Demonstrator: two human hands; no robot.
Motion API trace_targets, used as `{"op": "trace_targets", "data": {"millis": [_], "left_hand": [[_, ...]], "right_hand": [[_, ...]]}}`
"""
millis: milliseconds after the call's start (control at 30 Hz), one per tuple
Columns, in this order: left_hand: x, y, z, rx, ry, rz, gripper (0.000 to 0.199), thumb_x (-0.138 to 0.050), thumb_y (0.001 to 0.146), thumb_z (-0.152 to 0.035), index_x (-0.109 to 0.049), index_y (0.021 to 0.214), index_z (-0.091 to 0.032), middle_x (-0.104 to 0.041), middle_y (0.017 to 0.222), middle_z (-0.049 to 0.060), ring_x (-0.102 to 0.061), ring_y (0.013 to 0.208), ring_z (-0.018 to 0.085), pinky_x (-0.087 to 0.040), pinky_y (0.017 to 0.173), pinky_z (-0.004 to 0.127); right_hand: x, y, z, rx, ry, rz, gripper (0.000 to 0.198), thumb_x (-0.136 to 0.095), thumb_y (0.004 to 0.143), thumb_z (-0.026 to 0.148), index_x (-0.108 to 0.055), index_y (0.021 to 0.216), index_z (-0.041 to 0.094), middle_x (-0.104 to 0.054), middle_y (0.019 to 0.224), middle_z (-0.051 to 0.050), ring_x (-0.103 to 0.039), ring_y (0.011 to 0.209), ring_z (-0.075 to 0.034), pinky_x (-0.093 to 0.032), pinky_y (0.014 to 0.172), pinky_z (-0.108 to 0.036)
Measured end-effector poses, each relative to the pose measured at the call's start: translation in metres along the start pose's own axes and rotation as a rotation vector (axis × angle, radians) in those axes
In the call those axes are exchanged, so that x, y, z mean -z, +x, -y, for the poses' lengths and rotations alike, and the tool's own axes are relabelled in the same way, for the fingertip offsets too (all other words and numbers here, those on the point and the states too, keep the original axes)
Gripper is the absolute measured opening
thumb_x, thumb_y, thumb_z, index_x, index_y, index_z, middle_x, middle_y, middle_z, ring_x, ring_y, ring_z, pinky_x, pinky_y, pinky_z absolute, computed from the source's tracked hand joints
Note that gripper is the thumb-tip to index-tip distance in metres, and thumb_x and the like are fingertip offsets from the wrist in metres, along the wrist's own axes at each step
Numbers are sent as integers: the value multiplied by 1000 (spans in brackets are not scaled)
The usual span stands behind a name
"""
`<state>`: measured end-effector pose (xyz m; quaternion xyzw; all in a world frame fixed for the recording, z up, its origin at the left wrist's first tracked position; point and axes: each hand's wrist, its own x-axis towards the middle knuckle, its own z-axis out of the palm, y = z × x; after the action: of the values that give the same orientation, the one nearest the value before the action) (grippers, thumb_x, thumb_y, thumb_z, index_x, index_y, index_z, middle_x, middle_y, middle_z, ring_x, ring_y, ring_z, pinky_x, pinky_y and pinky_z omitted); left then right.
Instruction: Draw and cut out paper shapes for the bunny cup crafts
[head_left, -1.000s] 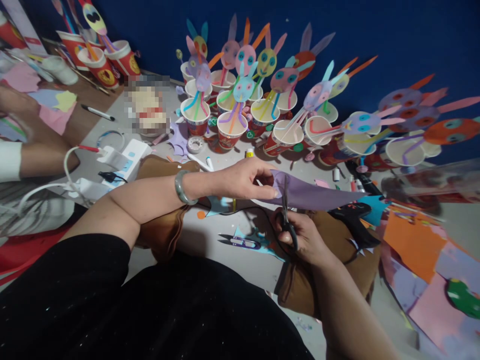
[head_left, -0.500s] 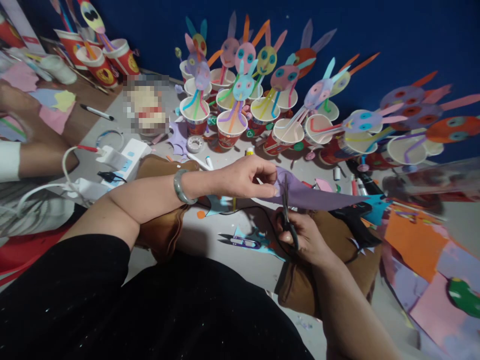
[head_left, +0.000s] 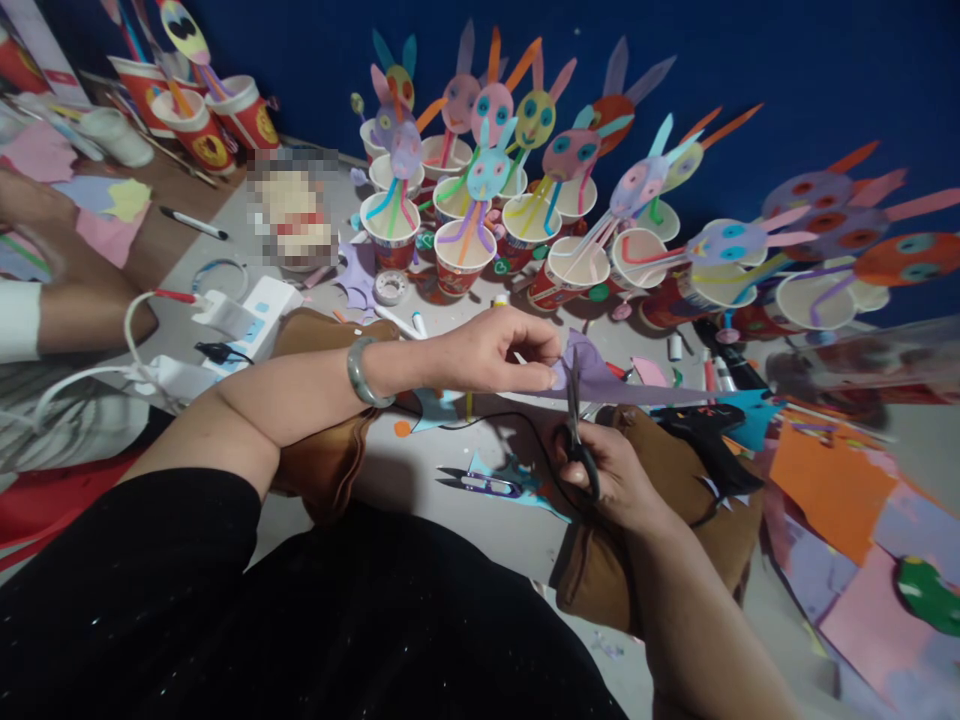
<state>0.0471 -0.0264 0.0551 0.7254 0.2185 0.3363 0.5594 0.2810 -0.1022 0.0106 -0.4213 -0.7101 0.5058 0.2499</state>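
Thumb and fingers of my left hand pinch the left end of a purple sheet of paper. My right hand grips black-handled scissors, their blades pointing away from me and lying against the paper beside my left fingertips. The paper stretches off to the right, seen nearly edge-on. Below my hands, thread snips rest on the table over blue paper scraps. A glue gun lies on a brown cushion under my right forearm.
Several paper cups with paper rabbit figures stand along the blue wall. A power strip with cables sits at left, near another person's arm. Coloured paper sheets lie at right, and a tape roll behind my left wrist.
The purple paper has tilted and turned to a narrower edge-on view beside the blades. My left hand and the scissors have shifted only slightly.
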Motion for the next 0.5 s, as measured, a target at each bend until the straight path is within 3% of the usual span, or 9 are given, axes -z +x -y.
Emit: {"op": "trace_targets", "data": {"millis": [500], "left_hand": [[-2, -1, 0, 42, 20, -12, 20, -62, 70, -23, -44, 62, -17, -42, 63, -5, -39, 62, 7, -32, 59, 23]], "right_hand": [[-1, 0, 1, -15, 4, -2, 66, -63, 72, 83, -50, 61, 19, -47, 58, 2, -39, 54, -11, -32, 52, -26]]}}
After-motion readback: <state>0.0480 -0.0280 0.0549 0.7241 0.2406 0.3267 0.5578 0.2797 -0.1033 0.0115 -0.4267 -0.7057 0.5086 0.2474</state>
